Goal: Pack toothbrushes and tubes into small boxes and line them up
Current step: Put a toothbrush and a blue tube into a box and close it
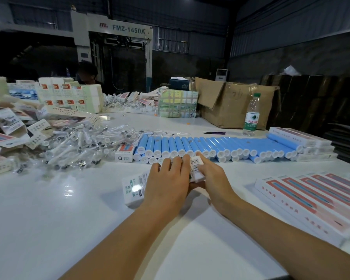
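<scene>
Just in front of the long row of blue tubes (210, 147), both hands are working one small box (196, 168) on the table (69, 229): the left hand (168, 184) is lying over it with fingers spread, the right hand (214, 178) is pinching its barcoded end, and a careless push could be nudging the tubes into rolling. To the right of the row, roughly seven packed boxes (311, 201) are lying lined up. Loose wrapped toothbrushes (79, 146), too many to count, are piling up left of it, and one white box (134, 188) is sitting by the left hand.
</scene>
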Demonstrator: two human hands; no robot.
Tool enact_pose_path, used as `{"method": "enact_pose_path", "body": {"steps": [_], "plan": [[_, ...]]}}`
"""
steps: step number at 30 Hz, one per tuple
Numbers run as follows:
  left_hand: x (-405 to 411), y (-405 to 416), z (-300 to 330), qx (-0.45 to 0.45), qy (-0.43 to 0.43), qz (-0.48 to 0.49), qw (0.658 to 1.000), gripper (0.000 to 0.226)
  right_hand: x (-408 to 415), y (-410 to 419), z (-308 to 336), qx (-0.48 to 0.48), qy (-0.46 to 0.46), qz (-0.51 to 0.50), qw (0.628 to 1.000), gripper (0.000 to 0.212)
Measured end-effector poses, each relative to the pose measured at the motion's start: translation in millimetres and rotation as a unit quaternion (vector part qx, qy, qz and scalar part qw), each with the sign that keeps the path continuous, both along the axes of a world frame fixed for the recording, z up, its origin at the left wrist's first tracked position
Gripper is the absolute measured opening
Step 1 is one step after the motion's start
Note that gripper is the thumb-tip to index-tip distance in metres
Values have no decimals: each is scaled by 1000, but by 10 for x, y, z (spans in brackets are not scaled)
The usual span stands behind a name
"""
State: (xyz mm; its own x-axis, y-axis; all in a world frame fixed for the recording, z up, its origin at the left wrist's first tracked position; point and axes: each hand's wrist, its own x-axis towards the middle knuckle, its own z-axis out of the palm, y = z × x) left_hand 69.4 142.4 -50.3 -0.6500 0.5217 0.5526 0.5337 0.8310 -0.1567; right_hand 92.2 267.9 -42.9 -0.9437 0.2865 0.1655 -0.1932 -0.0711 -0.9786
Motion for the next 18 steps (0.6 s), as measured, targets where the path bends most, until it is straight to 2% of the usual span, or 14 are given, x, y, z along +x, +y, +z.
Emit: {"method": "enact_pose_path", "body": {"steps": [1, 3, 5, 13, 18], "plan": [[-12, 2, 12, 9, -3, 10, 1000, 74, 5, 9, -4, 38, 10, -32, 999, 36], [-30, -6, 38, 18, -12, 34, 999, 74, 36, 24, -9, 108, 34, -98, 989, 16], [-28, -24, 41, 11, -25, 46, 999, 75, 65, 29, -11, 143, 42, -137, 979, 6], [38, -3, 40, -12, -38, 61, 997, 74, 118, -65, -63, 269, 111, -181, 940, 24], [17, -17, 43, -12, -34, 63, 997, 73, 118, -63, -49, 250, 117, -165, 947, 25]]}}
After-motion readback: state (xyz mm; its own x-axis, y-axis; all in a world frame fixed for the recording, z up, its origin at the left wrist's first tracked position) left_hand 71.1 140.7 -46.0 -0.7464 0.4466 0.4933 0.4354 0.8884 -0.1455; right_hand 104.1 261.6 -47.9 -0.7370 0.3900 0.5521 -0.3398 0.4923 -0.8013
